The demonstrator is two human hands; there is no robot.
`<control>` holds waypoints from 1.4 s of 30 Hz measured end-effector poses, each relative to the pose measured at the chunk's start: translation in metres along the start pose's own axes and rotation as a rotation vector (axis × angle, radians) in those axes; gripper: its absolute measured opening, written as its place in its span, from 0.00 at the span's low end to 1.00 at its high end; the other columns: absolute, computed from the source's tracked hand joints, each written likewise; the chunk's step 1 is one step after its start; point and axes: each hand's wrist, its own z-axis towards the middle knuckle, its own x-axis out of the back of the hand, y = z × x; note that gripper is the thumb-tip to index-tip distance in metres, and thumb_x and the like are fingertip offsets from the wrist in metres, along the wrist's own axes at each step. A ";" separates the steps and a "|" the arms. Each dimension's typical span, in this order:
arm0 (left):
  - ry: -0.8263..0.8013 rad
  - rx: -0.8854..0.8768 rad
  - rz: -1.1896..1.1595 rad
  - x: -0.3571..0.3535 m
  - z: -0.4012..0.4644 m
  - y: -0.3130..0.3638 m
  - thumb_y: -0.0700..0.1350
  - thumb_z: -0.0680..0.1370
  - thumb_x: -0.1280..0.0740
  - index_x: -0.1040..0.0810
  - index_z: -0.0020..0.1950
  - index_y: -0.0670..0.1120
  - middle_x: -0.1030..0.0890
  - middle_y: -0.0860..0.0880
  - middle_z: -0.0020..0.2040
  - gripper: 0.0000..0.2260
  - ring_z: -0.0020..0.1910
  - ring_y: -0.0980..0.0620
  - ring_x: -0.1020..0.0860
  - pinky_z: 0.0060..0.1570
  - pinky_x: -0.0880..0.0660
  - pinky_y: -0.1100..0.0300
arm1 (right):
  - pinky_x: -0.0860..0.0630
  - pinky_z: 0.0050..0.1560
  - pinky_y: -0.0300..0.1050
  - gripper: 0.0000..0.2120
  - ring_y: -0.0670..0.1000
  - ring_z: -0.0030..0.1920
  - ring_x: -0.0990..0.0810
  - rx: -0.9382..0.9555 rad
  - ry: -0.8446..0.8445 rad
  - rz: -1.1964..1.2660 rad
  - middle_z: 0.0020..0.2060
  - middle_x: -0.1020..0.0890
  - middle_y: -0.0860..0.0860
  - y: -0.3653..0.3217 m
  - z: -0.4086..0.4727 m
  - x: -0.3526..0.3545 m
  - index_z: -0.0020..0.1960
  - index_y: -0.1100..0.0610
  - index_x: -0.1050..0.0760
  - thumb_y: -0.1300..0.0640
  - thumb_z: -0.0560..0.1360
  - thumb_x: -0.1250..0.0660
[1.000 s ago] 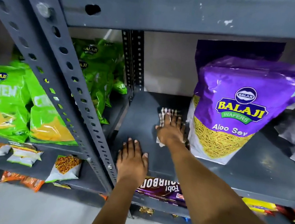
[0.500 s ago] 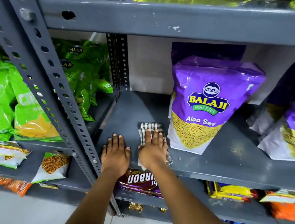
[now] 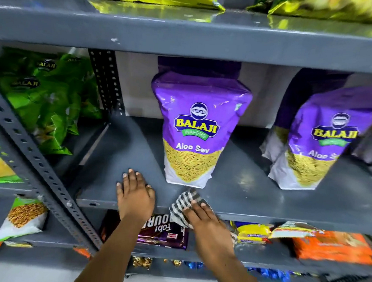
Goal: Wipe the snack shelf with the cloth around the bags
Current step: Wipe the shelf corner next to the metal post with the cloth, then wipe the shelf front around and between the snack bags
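Fingers (image 3: 194,203) of the right hand (image 3: 205,219) press flat on the striped cloth (image 3: 184,204) at the grey shelf (image 3: 254,198) lip; left hand (image 3: 135,195) rests spread. Sweeping inward could topple the Aloo Sev bag (image 3: 194,132) just behind.

Two bare forearms enter from the bottom edge and reach up and away. Left hand (image 3: 135,196) lies palm down, fingers together and extended, flat on the near front part of a grey shelf (image 3: 254,192), wrist just past the near edge. Right hand (image 3: 205,219) sits to the right and slightly nearer, palm down, angled up-left, fingers (image 3: 194,203) pressed onto a striped cloth (image 3: 181,204) at the shelf's front lip. Right forearm runs off toward bottom right, left forearm toward bottom centre. Hands apart, not touching.
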 end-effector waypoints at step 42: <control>0.090 0.003 0.004 -0.026 0.002 0.041 0.51 0.72 0.60 0.35 0.69 0.35 0.34 0.37 0.71 0.32 0.71 0.39 0.35 0.68 0.39 0.41 | 0.25 0.49 0.33 0.28 0.55 0.59 0.23 -0.235 -0.067 0.653 0.65 0.24 0.58 0.168 0.181 0.062 0.61 0.62 0.24 0.82 0.68 0.43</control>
